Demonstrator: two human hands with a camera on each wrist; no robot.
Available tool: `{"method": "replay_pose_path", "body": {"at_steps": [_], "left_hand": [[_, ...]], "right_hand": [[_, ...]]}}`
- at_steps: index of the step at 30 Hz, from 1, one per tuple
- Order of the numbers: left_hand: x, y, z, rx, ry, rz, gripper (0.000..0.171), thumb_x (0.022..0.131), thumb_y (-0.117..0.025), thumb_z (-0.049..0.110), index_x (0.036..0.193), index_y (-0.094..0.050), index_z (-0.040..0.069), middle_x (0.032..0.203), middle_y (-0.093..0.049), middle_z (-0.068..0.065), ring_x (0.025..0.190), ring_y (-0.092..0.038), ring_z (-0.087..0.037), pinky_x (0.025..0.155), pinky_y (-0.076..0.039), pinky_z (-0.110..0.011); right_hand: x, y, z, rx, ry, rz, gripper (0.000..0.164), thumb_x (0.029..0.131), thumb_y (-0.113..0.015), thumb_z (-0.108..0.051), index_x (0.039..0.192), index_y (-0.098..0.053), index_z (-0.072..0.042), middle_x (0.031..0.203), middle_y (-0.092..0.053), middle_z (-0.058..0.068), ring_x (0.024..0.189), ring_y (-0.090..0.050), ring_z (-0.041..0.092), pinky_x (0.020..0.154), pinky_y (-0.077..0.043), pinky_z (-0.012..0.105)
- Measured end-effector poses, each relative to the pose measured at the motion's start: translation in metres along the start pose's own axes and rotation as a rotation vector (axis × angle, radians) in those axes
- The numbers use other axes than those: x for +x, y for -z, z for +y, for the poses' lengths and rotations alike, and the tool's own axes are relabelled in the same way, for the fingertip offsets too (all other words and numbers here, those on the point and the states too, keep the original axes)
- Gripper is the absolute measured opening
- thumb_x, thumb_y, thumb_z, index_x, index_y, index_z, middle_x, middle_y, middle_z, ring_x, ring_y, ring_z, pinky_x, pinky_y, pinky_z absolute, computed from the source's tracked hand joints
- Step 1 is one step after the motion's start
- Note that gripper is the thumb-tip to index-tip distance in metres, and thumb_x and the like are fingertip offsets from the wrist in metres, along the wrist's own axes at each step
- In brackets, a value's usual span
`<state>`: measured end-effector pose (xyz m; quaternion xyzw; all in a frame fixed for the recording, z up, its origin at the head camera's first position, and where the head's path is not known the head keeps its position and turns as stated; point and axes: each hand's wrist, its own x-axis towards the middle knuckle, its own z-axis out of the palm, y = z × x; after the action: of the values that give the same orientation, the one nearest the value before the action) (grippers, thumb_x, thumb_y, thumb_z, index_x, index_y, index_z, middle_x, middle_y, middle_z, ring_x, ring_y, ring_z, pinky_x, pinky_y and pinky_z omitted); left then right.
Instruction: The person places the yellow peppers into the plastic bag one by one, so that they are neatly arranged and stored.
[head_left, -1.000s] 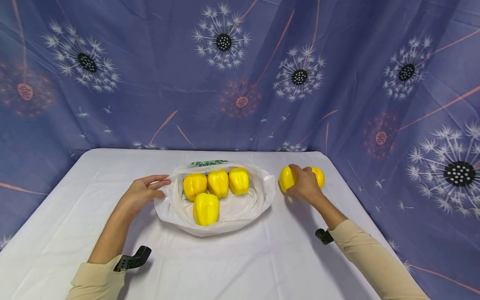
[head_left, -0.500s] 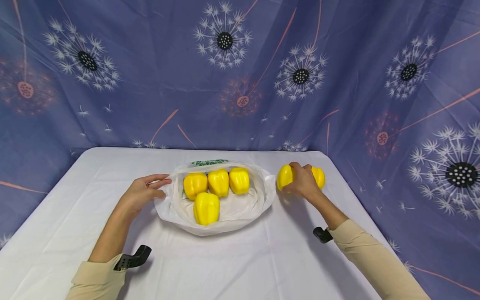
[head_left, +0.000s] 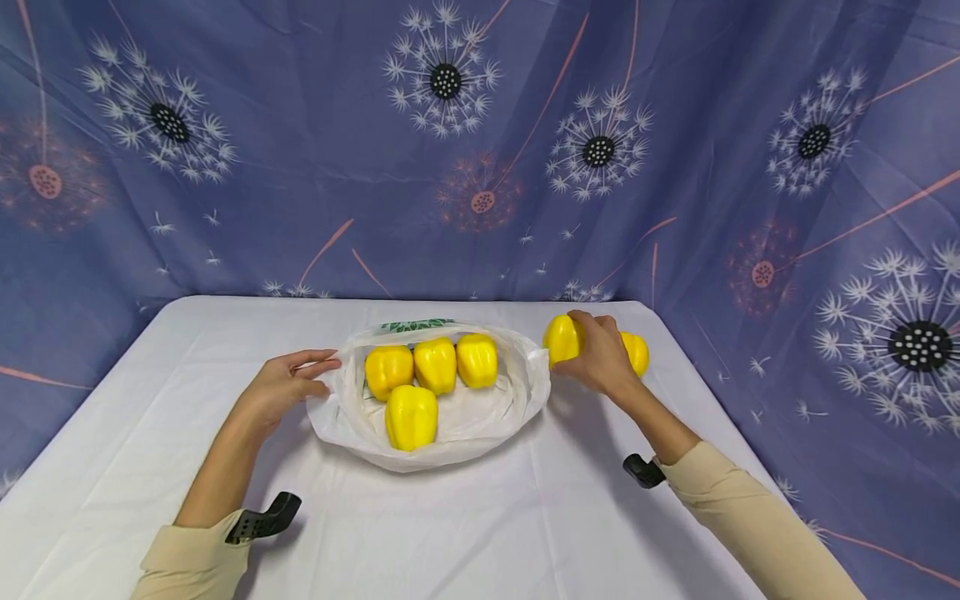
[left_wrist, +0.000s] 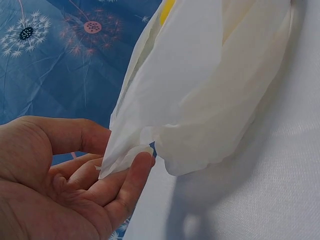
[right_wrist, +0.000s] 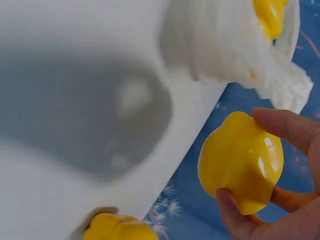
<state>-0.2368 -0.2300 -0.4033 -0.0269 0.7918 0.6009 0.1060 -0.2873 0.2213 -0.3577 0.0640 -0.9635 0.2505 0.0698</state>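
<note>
In the head view a white plastic bag [head_left: 480, 450] lies with its mouth spread, and several yellow bell peppers [head_left: 411, 417] sit inside it. My left hand [head_left: 281, 387] is at the bag's left rim. Seen from the left wrist, the thumb and fingers pinch an edge of the bag [left_wrist: 200, 100]. Just right of the bag, my right hand [head_left: 603, 354] grips another yellow bell pepper [right_wrist: 237, 165] between thumb and fingers, raised off the table. One more yellow bell pepper [head_left: 636, 353] rests on the table behind that hand, partly covered by it.
A white cloth covers the table [head_left: 420, 533]. Behind and to the right hangs a blue curtain [head_left: 315, 167] with a dandelion print. Each wrist wears a black device [head_left: 264, 518].
My right hand has lifted the bell pepper off the table and moved it slightly left, towards the bag's rim. The left hand and the bag stay in place.
</note>
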Motion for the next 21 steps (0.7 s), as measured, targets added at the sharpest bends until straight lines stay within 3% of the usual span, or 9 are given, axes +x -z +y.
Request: {"method": "replay_pose_path", "body": {"at_steps": [21], "left_hand": [[0.000,0.000,0.000,0.001,-0.017,-0.012,0.078,0.082,-0.063,-0.004,0.155,-0.038,0.002,0.148,-0.052,-0.020,0.154,-0.025,-0.036,0.117,-0.027,-0.053]], "right_hand": [[-0.024,0.001,-0.061,0.069,0.091,-0.036,0.093,0.069,-0.089,-0.030,0.151,-0.047,-0.018,0.143,-0.047,0.020,0.122,-0.054,0.037,0.098,-0.049,0.055]]}}
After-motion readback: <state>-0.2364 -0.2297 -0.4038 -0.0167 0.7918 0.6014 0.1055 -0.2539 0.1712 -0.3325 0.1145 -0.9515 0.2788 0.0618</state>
